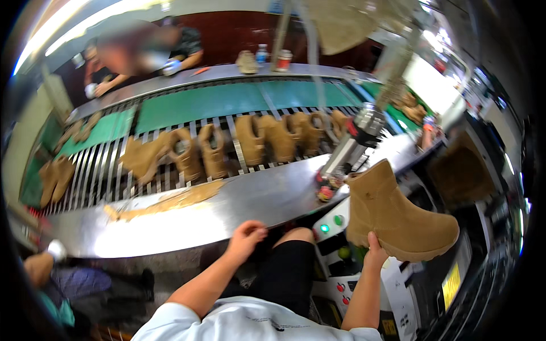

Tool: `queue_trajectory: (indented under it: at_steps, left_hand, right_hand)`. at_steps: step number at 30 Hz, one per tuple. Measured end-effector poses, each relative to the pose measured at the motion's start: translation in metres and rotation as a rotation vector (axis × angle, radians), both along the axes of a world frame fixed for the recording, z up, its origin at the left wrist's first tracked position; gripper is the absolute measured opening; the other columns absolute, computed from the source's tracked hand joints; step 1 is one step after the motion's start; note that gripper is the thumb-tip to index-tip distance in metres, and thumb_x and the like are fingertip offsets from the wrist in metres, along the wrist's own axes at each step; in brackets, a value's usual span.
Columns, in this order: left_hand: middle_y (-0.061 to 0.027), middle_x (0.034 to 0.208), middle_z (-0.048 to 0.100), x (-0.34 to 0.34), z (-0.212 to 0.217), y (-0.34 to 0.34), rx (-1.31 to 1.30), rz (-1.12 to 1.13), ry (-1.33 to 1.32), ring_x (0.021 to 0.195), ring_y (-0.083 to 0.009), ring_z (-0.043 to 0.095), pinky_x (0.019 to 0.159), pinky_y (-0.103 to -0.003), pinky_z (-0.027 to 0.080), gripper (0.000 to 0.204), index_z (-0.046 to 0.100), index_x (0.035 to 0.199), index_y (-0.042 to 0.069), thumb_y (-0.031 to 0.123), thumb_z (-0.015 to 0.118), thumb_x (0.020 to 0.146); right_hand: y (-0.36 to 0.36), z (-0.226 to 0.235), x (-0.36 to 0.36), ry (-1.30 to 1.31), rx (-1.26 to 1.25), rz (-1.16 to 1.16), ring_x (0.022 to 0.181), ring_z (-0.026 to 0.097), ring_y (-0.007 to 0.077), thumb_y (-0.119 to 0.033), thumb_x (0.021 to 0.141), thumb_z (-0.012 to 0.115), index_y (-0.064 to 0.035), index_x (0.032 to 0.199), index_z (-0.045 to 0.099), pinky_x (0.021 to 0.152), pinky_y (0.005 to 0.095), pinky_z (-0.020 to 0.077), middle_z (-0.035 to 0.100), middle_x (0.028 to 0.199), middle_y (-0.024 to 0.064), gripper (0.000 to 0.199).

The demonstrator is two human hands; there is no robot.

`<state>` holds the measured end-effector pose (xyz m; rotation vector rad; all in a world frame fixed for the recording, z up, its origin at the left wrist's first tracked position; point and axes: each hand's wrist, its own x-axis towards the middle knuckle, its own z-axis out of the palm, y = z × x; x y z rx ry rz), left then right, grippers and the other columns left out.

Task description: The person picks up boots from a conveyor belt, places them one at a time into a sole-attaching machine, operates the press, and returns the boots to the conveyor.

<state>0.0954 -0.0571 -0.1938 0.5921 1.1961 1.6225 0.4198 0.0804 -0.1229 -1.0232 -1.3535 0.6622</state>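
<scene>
One tan suede boot (398,213) sits in our right hand (374,253), gripped under the heel beyond the right end of the steel surface (250,199); our left hand (245,238), loosely curled and empty, rests at its near edge. We should keep the sole level.

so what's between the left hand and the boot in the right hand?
In the head view, the person's black-clad knee and a machine panel with green buttons lie between the left hand and the tan boot.
</scene>
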Motion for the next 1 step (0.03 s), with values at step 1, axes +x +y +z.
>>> queue_trajectory:
  at_steps: [1]
  left_hand:
    - [-0.0094,0.092,0.065,-0.0102,0.0011,-0.0228,-0.012,0.065,0.005,0.082,-0.0186,0.064,0.074,-0.029,0.052,0.016,0.06,0.102,0.002,0.007,0.063,0.088]
  right_hand:
    - [-0.0053,-0.006,-0.0156,0.041,0.024,0.182,0.115,0.051,0.0253,-0.018,0.077,0.078,0.0033,0.131,0.046,0.102,0.0381,0.0397,0.05,0.135,0.0123,0.066]
